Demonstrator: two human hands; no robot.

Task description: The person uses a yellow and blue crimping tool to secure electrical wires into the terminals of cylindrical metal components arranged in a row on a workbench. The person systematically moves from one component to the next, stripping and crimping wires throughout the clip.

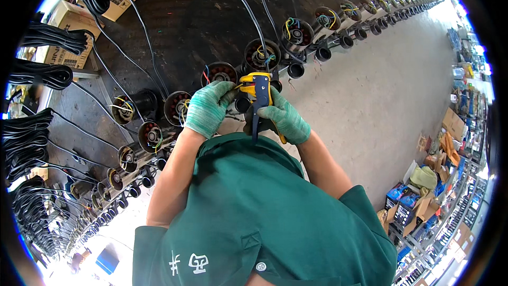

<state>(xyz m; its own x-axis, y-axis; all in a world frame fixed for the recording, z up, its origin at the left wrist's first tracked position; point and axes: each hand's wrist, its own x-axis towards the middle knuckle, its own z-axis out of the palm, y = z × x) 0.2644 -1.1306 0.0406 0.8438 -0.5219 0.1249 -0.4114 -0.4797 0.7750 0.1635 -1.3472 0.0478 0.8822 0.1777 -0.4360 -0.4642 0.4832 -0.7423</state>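
Both my hands wear green knit gloves. My right hand [286, 119] grips the handles of a blue and yellow wire stripper [258, 92], held upright in front of my green shirt. My left hand [208, 107] is closed at the tool's yellow jaws, its fingers pinching what looks like a thin wire there; the wire itself is too small to make out. Just beyond my hands stands a motor stator [219, 73] with copper windings and coloured leads, one in a long row on the dark bench [196, 21].
The row of stators [296, 32] with black cables runs from lower left to upper right along the bench edge. Coiled black cables [32, 74] and cardboard boxes [69, 26] sit at the left. A grey concrete floor [381, 100] lies right, with boxes and shelves [439, 180] beyond.
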